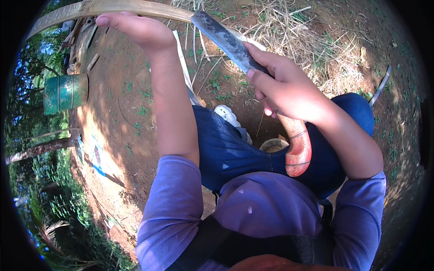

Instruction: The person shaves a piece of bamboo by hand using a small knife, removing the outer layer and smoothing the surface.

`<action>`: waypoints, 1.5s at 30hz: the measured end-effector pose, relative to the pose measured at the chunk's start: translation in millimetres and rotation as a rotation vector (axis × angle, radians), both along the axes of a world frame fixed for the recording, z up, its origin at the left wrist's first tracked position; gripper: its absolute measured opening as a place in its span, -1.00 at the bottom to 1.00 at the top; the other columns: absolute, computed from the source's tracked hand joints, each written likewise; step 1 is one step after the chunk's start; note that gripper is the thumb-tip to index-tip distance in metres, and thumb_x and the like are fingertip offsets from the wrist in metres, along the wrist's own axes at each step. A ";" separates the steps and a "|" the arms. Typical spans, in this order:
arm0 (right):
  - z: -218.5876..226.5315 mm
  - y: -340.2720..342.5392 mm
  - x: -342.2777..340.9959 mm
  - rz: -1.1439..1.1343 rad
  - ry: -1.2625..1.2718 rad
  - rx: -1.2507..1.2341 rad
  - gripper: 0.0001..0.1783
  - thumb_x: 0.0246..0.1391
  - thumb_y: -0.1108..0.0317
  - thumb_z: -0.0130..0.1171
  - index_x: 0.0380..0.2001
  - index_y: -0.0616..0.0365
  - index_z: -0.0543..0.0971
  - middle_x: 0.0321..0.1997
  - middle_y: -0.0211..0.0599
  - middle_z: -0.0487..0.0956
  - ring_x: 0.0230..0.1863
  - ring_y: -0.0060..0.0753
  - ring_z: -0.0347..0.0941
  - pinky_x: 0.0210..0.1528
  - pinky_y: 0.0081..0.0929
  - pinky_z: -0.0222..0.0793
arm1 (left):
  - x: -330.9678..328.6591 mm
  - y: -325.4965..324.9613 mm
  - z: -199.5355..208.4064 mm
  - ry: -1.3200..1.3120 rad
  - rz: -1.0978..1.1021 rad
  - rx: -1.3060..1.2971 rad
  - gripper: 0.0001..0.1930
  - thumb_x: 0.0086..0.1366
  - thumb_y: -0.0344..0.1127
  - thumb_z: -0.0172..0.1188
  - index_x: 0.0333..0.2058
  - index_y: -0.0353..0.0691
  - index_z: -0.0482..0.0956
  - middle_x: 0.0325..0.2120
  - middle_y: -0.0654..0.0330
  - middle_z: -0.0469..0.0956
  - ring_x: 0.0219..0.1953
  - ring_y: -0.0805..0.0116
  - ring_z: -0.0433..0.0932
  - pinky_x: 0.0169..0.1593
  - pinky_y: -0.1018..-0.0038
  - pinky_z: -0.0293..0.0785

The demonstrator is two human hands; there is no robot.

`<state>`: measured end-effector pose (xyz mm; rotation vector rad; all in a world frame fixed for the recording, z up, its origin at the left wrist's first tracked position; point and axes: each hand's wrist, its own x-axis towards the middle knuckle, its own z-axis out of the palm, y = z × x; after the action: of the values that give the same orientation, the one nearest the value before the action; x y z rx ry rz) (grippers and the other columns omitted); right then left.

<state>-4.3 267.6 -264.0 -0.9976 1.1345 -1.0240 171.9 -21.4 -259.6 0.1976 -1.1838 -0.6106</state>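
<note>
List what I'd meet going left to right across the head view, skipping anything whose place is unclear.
Green drum → left hand → knife blade → right hand → narrow curved strip on the ground.

Knife (224, 44) in right hand (287, 90), strip (113, 6) leftward.

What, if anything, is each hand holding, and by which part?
The right hand holds the knife near where its blade meets the handle. The left hand is at the strip; whether it grips cannot be told.
</note>
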 end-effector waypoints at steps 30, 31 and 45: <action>14.6 -2.5 -9.2 0.013 0.063 -0.023 -0.30 0.40 0.36 -0.03 0.54 0.10 0.10 -0.50 -0.45 0.41 -0.66 -0.64 0.37 -0.57 -0.59 0.39 | -18.3 33.5 30.4 -0.224 0.119 -0.066 -0.23 0.58 0.32 -0.46 0.20 -0.31 0.35 0.07 0.08 0.45 0.15 0.26 0.37 0.30 0.29 0.17; 9.9 -1.0 -12.3 0.016 0.065 0.012 -0.30 0.40 0.36 -0.03 0.54 0.10 0.10 -0.50 -0.45 0.41 -0.66 -0.64 0.38 -0.57 -0.58 0.39 | -16.9 31.9 24.8 -0.273 0.094 -0.054 -0.17 0.54 0.37 -0.51 0.28 -0.35 0.24 0.18 0.03 0.35 0.25 0.22 0.30 0.37 0.25 0.09; 29.4 1.4 -1.8 -0.015 -0.067 -0.026 -0.28 0.39 0.39 0.00 0.54 0.15 0.08 -0.50 -0.42 0.42 -0.68 -0.64 0.33 -0.59 -0.58 0.40 | -30.4 54.3 31.5 -0.387 0.100 -0.017 0.02 0.41 0.56 -0.61 0.11 -0.44 0.33 0.06 0.01 0.43 0.16 0.22 0.38 0.35 0.26 0.17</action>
<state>-6.1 269.0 -234.7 -0.9693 1.0774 -1.0786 141.5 33.0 -228.1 0.3703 -1.5417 -0.4855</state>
